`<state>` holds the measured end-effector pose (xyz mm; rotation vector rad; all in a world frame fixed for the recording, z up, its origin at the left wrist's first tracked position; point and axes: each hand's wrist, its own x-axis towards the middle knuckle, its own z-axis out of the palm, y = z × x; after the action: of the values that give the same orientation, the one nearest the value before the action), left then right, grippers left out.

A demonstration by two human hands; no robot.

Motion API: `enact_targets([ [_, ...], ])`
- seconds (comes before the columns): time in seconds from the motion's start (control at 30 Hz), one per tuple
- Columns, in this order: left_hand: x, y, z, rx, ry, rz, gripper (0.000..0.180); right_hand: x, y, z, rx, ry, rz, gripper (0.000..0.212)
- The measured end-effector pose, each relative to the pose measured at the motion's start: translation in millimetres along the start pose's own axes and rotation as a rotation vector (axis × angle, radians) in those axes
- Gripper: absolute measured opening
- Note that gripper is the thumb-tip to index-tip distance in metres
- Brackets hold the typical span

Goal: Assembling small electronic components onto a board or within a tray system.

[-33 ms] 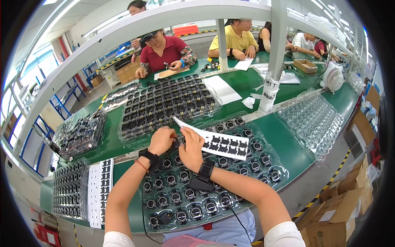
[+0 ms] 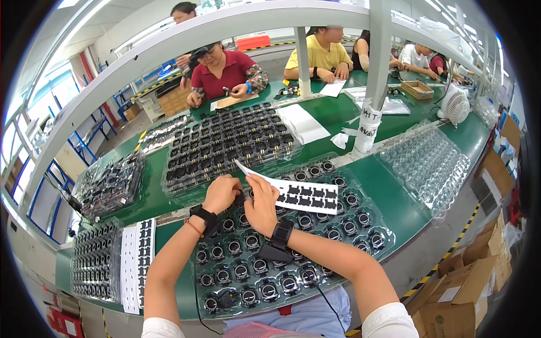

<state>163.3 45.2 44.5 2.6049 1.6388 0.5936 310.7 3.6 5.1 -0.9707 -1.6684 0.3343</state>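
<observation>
My left hand [image 2: 221,194] is closed, its fingertips pinching a small black part [image 2: 239,199] that is mostly hidden. Right beside it, my right hand [image 2: 260,205] holds the left end of a white sheet of black stickers [image 2: 307,197], its fingers bent over the sheet. The sheet curls up at that end and stretches to the right. Both hands hover over a clear plastic tray [image 2: 363,188] with rows of black parts bearing round rings [image 2: 288,283]. Each wrist wears a black band, and a black box with a cable [image 2: 275,253] hangs by the right one.
Beyond my hands stands a stack of trays with square black parts [image 2: 225,141]. Another filled tray [image 2: 96,259] and sticker sheets [image 2: 131,265] lie at left, a clear tray [image 2: 425,163] at right. A white post [image 2: 369,127] rises from the bench. Co-workers sit across it.
The sticker sheet has tipped slightly, its right end a little higher. Both hands stay almost in the same place, with the same hold.
</observation>
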Motion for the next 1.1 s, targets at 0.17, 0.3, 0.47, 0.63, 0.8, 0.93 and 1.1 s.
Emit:
enact_targets([
  [0.17, -2.0, 5.3, 2.2, 0.001, -0.029, -0.029, 0.012, 1.1, -1.5, -1.9, 0.063, 0.014, -0.015, 0.055],
  [0.3, -5.2, 16.8, -4.7, 0.083, 0.033, -0.047, 0.025, 1.4, -0.4, 0.6, 0.063, 0.043, -0.039, 0.055],
  [0.47, -13.8, 23.8, -10.0, -1.287, 0.043, -0.371, 0.021, -1.4, 8.5, 5.7, -0.021, -0.024, -0.063, 0.039],
  [0.63, -33.5, 27.9, -0.3, -1.474, 0.113, -0.587, 0.014, -1.9, 8.8, 3.5, 0.012, -0.031, -0.116, 0.021],
  [0.8, -38.0, 15.1, 12.6, -1.528, 0.15, -0.58, 0.015, 1.5, 4.4, 3.3, 0.137, -0.008, -0.026, 0.015],
  [0.93, -40.5, 14.7, 13.7, -1.537, 0.185, -0.537, 0.016, 1.7, 5.9, 4.3, 0.141, 0.01, 0.015, 0.021],
  [1.1, -41.3, 13.9, 16.7, -1.408, 0.16, -0.405, 0.016, 2.7, 12.8, 7.3, 0.179, 0.02, 0.003, 0.017],
])
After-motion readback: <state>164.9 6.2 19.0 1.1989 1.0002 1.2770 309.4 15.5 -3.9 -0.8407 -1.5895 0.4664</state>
